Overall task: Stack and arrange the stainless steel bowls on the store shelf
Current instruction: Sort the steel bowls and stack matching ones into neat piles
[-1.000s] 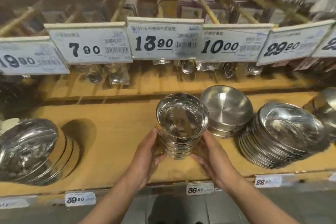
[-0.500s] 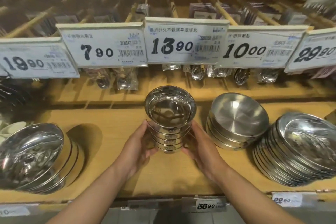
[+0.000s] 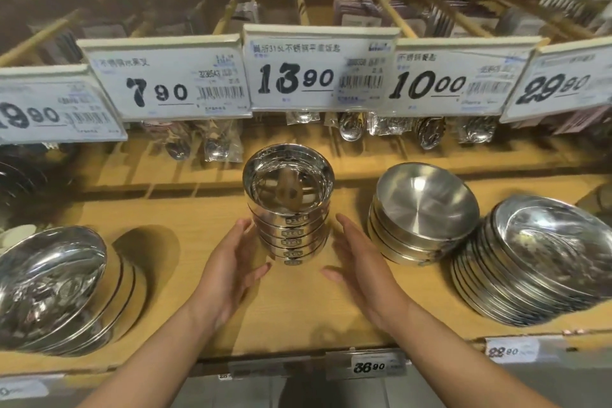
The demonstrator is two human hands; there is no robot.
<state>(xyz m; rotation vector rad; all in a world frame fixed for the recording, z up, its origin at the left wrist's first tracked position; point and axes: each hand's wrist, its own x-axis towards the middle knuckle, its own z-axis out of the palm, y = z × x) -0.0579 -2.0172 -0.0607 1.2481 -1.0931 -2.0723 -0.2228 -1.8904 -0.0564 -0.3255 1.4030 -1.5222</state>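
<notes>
A stack of small steel bowls point(image 3: 288, 209) stands upright on the wooden shelf point(image 3: 185, 215), below the 13.90 price tag point(image 3: 319, 68). The left hand point(image 3: 231, 262) has its fingers straight, fingertips touching the stack's left side. The right hand point(image 3: 361, 262) is also spread flat, just beside the stack and apart from it. A stack of wider bowls point(image 3: 422, 212) sits to the right, then a leaning stack of plates point(image 3: 536, 262).

Price tags point(image 3: 319, 68) read 7.90, 13.90, 10.00, 29.90; bowls point(image 3: 291, 232) stamped 316L.
</notes>
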